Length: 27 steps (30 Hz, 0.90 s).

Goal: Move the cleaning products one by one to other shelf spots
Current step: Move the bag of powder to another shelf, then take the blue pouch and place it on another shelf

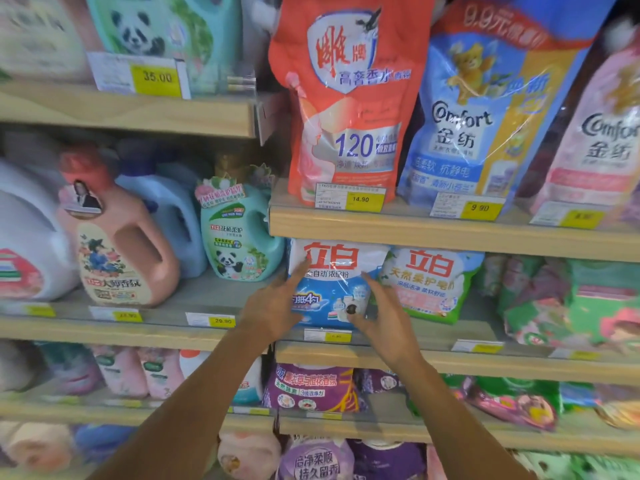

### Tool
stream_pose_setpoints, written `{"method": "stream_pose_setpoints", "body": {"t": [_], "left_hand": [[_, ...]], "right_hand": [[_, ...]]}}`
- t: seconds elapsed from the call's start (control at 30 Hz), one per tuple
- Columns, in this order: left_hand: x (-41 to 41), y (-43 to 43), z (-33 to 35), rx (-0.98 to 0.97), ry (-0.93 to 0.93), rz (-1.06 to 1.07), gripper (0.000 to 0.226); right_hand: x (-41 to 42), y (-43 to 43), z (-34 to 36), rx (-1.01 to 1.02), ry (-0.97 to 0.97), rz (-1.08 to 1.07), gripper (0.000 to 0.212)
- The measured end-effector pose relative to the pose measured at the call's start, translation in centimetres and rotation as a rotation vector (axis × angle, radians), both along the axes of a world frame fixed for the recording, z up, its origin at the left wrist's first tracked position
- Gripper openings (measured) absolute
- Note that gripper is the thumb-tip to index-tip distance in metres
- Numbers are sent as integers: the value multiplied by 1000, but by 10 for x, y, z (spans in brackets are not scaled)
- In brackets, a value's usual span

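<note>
We see both hands open, the left hand (273,308) and right hand (386,315) reaching with spread fingers at the front of the blue-and-white washing powder bag (337,268). It stands on the shelf (415,358) against a green-and-white powder bag (429,282). We judge that so loose a hold on a soft bag could let it slump forward or drag that neighbour off. Its lower corners are behind the hands, and we cannot tell whether the fingertips truly press it.

Read "120" on orange-red plastic pouch (349,98), 14.90 on yellow paper tag (360,199) below it; "Comfort" on blue plastic pouch (464,133), 9.90 on its yellow tag (479,207); "立白" on white-and-blue plastic bag (332,268).
</note>
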<state>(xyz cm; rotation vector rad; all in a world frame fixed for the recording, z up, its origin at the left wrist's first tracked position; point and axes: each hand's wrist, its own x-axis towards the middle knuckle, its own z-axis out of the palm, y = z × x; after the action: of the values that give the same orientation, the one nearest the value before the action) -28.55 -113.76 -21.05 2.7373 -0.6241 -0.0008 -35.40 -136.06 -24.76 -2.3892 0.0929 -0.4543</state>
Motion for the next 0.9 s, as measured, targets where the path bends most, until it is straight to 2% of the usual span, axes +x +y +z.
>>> {"method": "stream_pose_setpoints", "body": {"t": [0.1, 0.4, 0.7, 0.9], "left_hand": [[-23, 8, 25, 42, -18, 12, 69], [-127, 35, 182, 76, -146, -55, 32], [-232, 122, 318, 167, -267, -44, 27], [-281, 166, 365, 115, -330, -92, 29]], "right_hand": [[-28, 4, 24, -71, 59, 2, 63], [-114, 39, 183, -367, 297, 19, 46], [-250, 72, 345, -501, 303, -132, 12], [-321, 121, 410, -489, 182, -160, 21]]}}
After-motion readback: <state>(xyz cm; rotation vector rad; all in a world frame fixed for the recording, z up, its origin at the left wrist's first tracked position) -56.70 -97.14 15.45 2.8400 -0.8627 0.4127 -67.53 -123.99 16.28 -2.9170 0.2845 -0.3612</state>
